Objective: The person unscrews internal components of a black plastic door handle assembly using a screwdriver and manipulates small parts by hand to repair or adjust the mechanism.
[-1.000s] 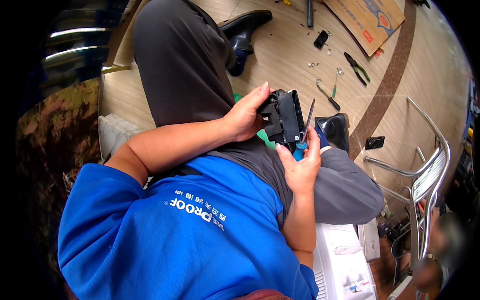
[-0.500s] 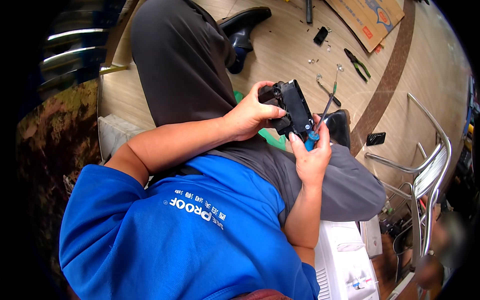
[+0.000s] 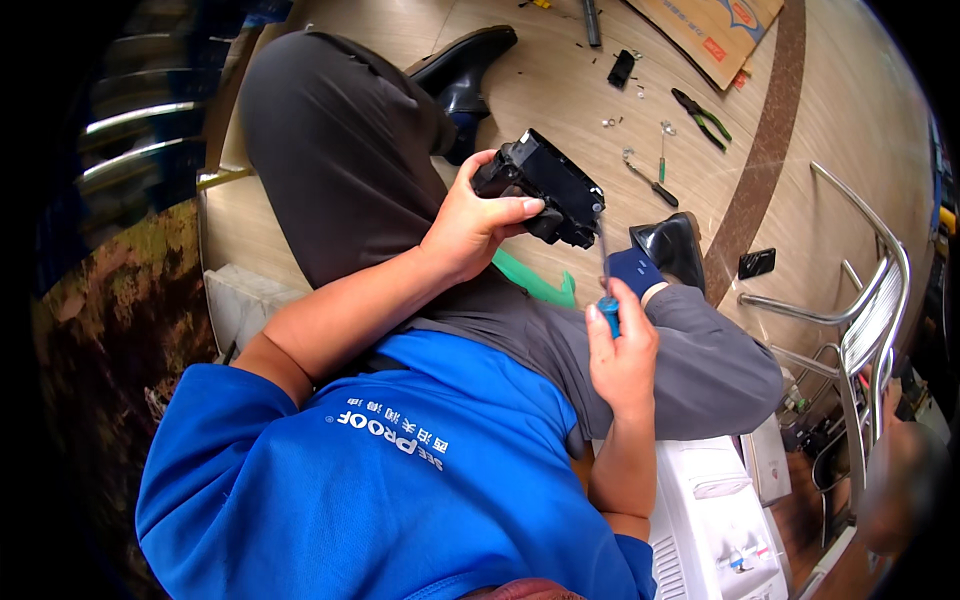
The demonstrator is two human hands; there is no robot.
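Observation:
My left hand [image 3: 472,225] grips a boxy black plastic housing [image 3: 560,185] by its left end, thumb across the near side. The housing tilts over my lap, a small round screw-like spot near its right end. In my right hand [image 3: 626,362] is a screwdriver with a blue handle [image 3: 609,309], fingers closed around it. Its thin shaft points up to the right end of the housing; whether the tip touches is too blurred to tell. Below the housing, a green strip-like piece [image 3: 535,280] lies between my legs.
On the floor ahead lie green-handled pliers [image 3: 703,120], a dark-handled tool [image 3: 655,185], a small black block [image 3: 621,68] and scattered small parts. A cardboard sheet [image 3: 705,40] is at the far right. A black phone-like slab [image 3: 757,263], a metal chair [image 3: 870,300] and a white appliance [image 3: 715,500] stand rightward.
The housing has moved up and left and turned in my left hand. My right hand has come off it and moved down, the screwdriver's shaft now pointing at its right end.

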